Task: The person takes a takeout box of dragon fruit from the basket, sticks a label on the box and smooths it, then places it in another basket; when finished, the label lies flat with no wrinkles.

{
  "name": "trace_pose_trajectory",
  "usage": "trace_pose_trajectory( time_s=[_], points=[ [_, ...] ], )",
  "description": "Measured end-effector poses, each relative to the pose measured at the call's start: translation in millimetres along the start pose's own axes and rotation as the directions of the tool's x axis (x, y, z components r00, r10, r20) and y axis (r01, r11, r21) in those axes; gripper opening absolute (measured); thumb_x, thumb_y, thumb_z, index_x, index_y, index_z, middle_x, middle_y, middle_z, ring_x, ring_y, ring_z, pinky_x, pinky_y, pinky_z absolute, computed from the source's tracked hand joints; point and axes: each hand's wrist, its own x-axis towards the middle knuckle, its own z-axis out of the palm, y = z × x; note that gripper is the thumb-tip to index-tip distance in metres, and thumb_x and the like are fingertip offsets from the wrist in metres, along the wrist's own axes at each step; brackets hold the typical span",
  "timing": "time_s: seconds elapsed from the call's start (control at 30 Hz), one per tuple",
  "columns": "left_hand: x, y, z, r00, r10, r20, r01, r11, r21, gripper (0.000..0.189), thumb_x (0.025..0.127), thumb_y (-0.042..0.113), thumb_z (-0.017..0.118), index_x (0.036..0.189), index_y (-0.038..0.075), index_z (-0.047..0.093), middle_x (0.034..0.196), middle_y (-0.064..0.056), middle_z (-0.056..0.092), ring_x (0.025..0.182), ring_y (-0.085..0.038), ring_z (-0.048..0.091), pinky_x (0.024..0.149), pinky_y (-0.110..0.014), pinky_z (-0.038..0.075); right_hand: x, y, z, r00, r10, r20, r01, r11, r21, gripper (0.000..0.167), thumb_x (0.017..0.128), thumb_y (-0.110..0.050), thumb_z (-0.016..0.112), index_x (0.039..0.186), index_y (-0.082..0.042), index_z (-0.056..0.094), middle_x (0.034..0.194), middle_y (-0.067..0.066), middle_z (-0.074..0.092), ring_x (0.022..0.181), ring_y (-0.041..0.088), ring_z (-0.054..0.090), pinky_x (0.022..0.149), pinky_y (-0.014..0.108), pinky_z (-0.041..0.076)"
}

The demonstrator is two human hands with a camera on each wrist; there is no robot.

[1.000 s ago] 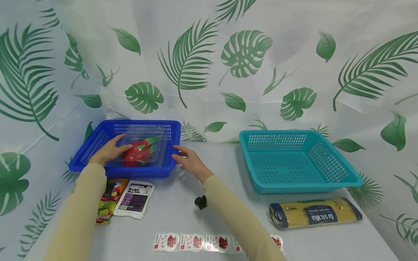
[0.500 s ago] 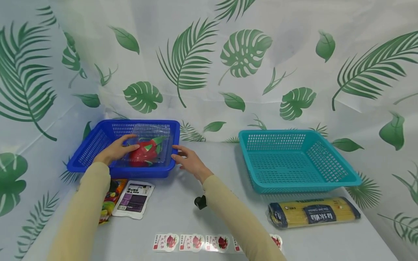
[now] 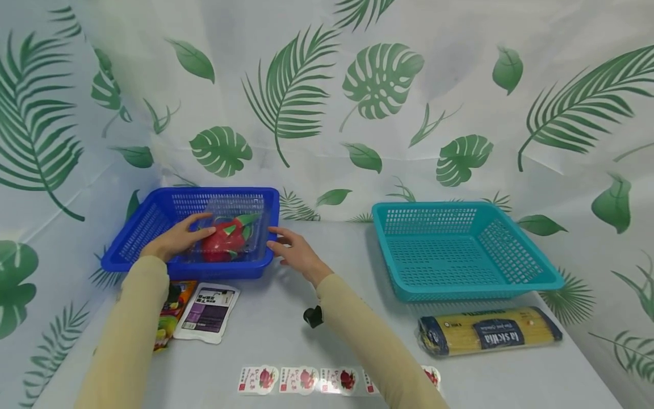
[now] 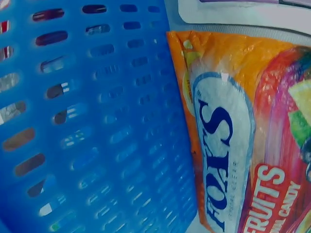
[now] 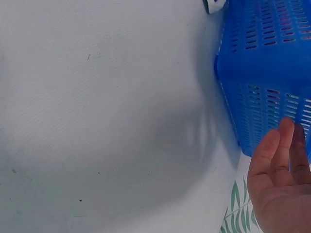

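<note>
A clear plastic box (image 3: 245, 205) with a red, green-leafed dragon fruit (image 3: 219, 241) inside sits in the right part of the blue basket (image 3: 153, 227). My left hand (image 3: 176, 237) holds the box at its left side, thumb over the lid. That hand is outside the left wrist view, where the basket's perforated wall fills the left half. My right hand (image 3: 296, 253) rests its fingertips on the basket's right side. In the right wrist view, its fingers (image 5: 265, 153) lie fairly straight against the outer wall.
An orange Fox's candy bag (image 4: 223, 145) and a white-purple pouch (image 3: 206, 312) lie before the blue basket. At right stand a teal basket (image 3: 434, 258) and a spaghetti pack (image 3: 490, 332). A strip of pomegranate stickers (image 3: 298, 380) lies along the front.
My left hand has slid the clear box with the dragon fruit rightward inside the blue basket, then stopped. My right hand has stayed at the basket's right side.
</note>
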Motion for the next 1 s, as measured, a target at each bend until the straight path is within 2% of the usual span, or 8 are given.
trace_pose_trajectory(
  time_s=[0.4,0.63,0.8,0.9,1.0],
  points=[
    [0.7,-0.9,1.8,0.999,0.048,-0.019,-0.049,0.997,-0.058,0.075,0.099,0.048,0.052,0.157,0.016,0.018,0.144,-0.032,0.032,0.125,-0.047,0.04,0.102,-0.062,0.036,2.0,0.8,1.7,1.0,0.003,-0.007,-0.003,1.0,-0.009,0.047,0.099,-0.035,0.059,0.144,-0.032,0.048,0.125,0.005,0.059,0.1,0.016,0.064,0.088,0.039,0.053],
    [2.0,-1.3,1.9,0.998,0.06,-0.023,-0.061,0.997,-0.048,0.073,0.1,0.046,0.051,0.157,0.015,0.018,0.14,-0.032,0.036,0.122,-0.046,0.043,0.1,-0.06,0.039,0.0,-0.7,0.6,1.0,-0.004,-0.005,0.004,1.0,-0.005,0.047,0.099,-0.033,0.058,0.145,-0.031,0.047,0.125,0.006,0.06,0.099,0.017,0.065,0.087,0.039,0.053],
    [0.1,-0.4,-1.0,0.997,0.068,-0.045,-0.069,0.997,-0.034,0.07,0.1,0.044,0.051,0.156,0.014,0.023,0.127,-0.028,0.045,0.104,-0.037,0.051,0.084,-0.045,0.05,-0.5,0.7,0.8,1.0,-0.003,0.007,0.003,1.0,0.006,0.047,0.099,-0.033,0.058,0.145,-0.031,0.047,0.125,0.007,0.06,0.099,0.017,0.065,0.086,0.039,0.054],
    [-0.6,1.7,-2.7,0.995,0.077,-0.064,-0.081,0.995,-0.061,0.067,0.1,0.042,0.053,0.155,0.014,0.026,0.117,-0.024,0.047,0.09,-0.03,0.051,0.073,-0.035,0.05,-0.8,1.6,0.5,1.0,-0.005,0.01,0.005,1.0,0.014,0.048,0.099,-0.034,0.058,0.145,-0.031,0.047,0.124,0.006,0.06,0.099,0.017,0.065,0.086,0.039,0.054],
    [-0.8,4.6,-4.2,0.993,0.084,-0.079,-0.091,0.993,-0.078,0.066,0.1,0.041,0.053,0.155,0.015,0.027,0.112,-0.022,0.047,0.083,-0.027,0.049,0.068,-0.032,0.049,-1.2,2.0,0.0,1.0,-0.006,0.005,0.006,1.0,0.011,0.047,0.099,-0.034,0.058,0.145,-0.031,0.047,0.124,0.006,0.06,0.099,0.017,0.065,0.087,0.039,0.054]
  ],
)
